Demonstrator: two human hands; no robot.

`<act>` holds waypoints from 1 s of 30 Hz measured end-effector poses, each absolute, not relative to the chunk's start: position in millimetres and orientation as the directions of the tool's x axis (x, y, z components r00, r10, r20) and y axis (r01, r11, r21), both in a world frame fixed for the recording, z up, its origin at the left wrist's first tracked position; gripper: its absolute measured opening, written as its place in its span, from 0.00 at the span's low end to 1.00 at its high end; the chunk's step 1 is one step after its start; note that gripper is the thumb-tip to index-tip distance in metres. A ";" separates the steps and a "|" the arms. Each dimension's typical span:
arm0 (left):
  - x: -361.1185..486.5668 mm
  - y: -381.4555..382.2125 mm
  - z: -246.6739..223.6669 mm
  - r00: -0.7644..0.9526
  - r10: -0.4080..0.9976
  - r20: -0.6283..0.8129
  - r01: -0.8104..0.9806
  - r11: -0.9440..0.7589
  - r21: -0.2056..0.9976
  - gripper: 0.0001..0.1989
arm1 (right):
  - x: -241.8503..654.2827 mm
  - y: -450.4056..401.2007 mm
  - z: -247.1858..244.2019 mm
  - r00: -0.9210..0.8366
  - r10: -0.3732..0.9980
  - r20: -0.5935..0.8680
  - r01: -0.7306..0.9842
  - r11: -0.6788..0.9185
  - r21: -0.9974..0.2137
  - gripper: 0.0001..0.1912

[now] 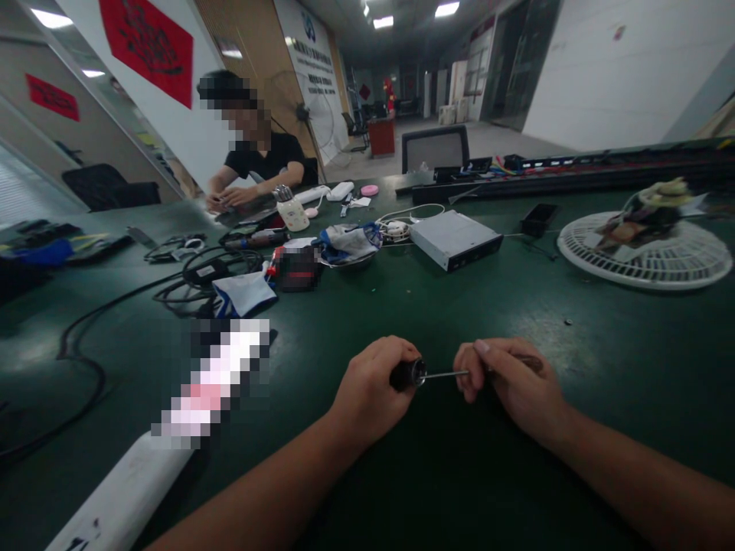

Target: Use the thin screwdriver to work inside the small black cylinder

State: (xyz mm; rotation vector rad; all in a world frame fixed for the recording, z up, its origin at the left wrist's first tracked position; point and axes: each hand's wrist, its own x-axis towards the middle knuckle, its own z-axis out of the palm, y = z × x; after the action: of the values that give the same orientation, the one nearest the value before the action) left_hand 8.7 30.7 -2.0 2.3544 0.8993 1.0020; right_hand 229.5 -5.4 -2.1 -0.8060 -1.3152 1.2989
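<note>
My left hand [373,383] is closed around a small dark cylindrical part [414,372], whose round end faces right. Much of that part is hidden by the fingers. In my right hand [517,383] is a screwdriver [446,374] with a thin metal shaft and a brownish handle. Its shaft points left and its tip meets the round end of the cylinder; I cannot tell how far inside it goes. Both hands are just above the dark green table [402,306].
A long white object [126,490], partly blurred out, lies left. Behind are a cloth [244,293], cables [207,268], a silver disc drive [456,236] and a white fan grille [648,260]. Across the table sits a person [264,161] with both hands on something small.
</note>
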 end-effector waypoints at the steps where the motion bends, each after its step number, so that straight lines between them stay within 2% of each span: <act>1: 8.8 30.6 -1.7 0.517 0.716 0.469 0.399 -0.686 0.608 0.12 | 229.5 -5.7 -1.6 -0.191 0.954 0.233 -0.219 0.190 -0.957 0.24; 5: 8.8 30.9 -1.5 0.507 0.736 0.449 0.421 -0.666 0.616 0.11 | 229.1 -7.6 0.0 -0.189 0.939 0.287 -0.162 0.259 -0.952 0.23; 8: 8.0 31.5 -3.0 0.519 0.720 0.460 0.418 -0.683 0.599 0.12 | 226.7 -10.4 0.5 -0.206 0.922 0.328 0.026 0.340 -0.940 0.21; 10: 7.6 31.8 -4.3 0.522 0.712 0.470 0.416 -0.694 0.588 0.13 | 224.5 -12.8 1.2 -0.222 0.900 0.375 0.161 0.413 -0.896 0.19; 12: 7.9 31.8 -5.3 0.525 0.707 0.475 0.423 -0.700 0.575 0.14 | 222.7 -15.0 2.2 -0.268 0.868 0.419 0.227 0.479 -0.848 0.18; 16: 9.2 31.5 -6.0 0.556 0.665 0.499 0.423 -0.743 0.519 0.13 | 223.1 -16.1 3.4 -0.313 0.858 0.407 0.182 0.474 -0.861 0.22; 21: 8.1 32.7 -5.7 0.563 0.648 0.513 0.497 -0.761 0.417 0.16 | 226.5 -15.9 2.5 -0.177 0.916 0.361 0.208 0.393 -0.896 0.25; 24: 6.9 33.3 -4.0 0.498 0.713 0.493 0.564 -0.698 0.441 0.17 | 226.3 -16.9 0.5 -0.090 0.913 0.397 0.241 0.407 -0.881 0.19; 26: 6.8 33.2 -2.5 0.444 0.767 0.464 0.605 -0.638 0.476 0.18 | 224.9 -16.8 -0.6 -0.053 0.920 0.389 0.257 0.389 -0.885 0.11; 28: 7.4 33.0 -1.2 0.402 0.807 0.434 0.630 -0.587 0.509 0.18 | 222.1 -15.8 -0.6 -0.101 0.923 0.372 0.335 0.384 -0.861 0.07; 30: 8.3 33.0 -0.7 0.372 0.831 0.414 0.638 -0.553 0.536 0.17 | 218.6 -14.3 0.7 -0.213 0.911 0.353 0.472 0.412 -0.779 0.06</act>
State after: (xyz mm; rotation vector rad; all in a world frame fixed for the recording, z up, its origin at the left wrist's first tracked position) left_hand 8.3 33.0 -0.7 2.3509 1.2971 0.9612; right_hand 218.6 -14.3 0.7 -1.1885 -1.8409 0.6690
